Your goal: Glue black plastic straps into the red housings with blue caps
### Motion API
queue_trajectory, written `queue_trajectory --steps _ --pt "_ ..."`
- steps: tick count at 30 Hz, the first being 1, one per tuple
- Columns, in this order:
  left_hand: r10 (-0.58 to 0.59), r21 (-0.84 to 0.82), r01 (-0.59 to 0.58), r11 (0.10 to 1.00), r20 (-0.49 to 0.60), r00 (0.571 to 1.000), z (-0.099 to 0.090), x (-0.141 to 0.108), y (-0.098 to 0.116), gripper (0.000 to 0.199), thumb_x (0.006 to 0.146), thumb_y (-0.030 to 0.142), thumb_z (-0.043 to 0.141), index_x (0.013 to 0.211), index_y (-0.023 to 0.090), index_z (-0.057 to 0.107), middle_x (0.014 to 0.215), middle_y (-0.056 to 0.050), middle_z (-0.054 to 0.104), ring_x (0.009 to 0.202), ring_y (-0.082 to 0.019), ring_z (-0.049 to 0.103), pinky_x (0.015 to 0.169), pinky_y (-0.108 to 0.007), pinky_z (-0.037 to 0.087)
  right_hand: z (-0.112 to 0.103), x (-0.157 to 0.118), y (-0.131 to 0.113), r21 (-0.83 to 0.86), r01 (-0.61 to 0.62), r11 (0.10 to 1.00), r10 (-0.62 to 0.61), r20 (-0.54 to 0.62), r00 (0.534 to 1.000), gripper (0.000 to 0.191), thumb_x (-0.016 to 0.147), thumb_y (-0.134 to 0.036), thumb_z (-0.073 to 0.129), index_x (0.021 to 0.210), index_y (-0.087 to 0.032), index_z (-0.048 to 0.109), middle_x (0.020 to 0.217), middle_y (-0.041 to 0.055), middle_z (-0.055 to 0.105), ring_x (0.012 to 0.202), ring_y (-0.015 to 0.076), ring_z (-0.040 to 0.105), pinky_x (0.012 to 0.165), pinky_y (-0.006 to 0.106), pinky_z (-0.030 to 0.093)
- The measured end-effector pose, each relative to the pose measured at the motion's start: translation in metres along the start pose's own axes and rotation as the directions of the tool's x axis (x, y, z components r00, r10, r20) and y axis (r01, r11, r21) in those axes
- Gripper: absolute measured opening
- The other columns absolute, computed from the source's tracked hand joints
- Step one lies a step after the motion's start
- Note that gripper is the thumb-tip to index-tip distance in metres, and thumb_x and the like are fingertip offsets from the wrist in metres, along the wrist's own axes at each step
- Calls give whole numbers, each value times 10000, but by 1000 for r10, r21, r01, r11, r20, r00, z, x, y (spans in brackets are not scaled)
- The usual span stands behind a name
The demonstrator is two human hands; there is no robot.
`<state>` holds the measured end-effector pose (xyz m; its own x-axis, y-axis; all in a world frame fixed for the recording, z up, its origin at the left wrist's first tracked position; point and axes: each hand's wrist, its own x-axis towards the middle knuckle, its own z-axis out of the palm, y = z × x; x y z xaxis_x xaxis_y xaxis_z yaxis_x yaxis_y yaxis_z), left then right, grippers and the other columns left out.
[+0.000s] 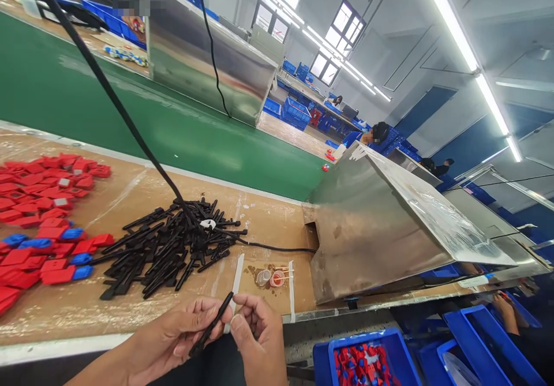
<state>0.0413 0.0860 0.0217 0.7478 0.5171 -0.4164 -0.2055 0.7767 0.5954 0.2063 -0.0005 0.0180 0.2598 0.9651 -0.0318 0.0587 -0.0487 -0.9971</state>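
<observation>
My left hand (190,328) holds a slim black plastic piece (212,323), shaped like a small toy gun, slanting up to the right above the table's front edge. Close by its upper tip is my right hand (258,334), thumb and fingers curled together. Whether these fingers touch the tip or pinch something small is hidden. Beyond my hands lies a heap of similar black pieces (168,247). To its left, red plastic parts (38,195) are spread out, some with blue ends. Two small round cups (277,278) stand at the right, thin sticks resting on one.
A metal box-like hood (367,230) stands on the table (268,213) at the right. Black cables (116,97) hang down and run across. A green divider (208,143) backs the table. A blue bin (331,345) of red and blue parts sits below; a co-worker's hand (504,311) shows far right.
</observation>
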Motion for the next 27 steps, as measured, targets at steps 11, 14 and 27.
queue_trajectory --steps 11,14,27 --pt "-30 -67 38 997 117 993 7 -3 -12 604 451 631 1152 710 183 841 575 12 616 523 -74 414 451 -122 333 -1 5 -22 141 -138 980 112 182 977 628 805 -806 867 891 -185 832 585 -43 556 450 59 375 432 180 320" --pt "-24 -68 33 997 135 990 7 -3 -13 583 527 621 1137 729 165 835 647 -27 666 572 -86 466 494 -117 386 2 2 -16 185 -168 968 142 145 979 652 757 -812 899 868 -174 818 582 -29 589 421 53 423 402 159 333" --pt "255 -34 -262 964 -134 957 17 -15 -22 668 595 682 1090 960 182 840 738 -23 669 637 -137 496 475 -178 348 11 -24 16 133 -30 991 72 -327 942 583 853 -773 849 873 -200 742 663 56 744 487 184 689 375 244 542"
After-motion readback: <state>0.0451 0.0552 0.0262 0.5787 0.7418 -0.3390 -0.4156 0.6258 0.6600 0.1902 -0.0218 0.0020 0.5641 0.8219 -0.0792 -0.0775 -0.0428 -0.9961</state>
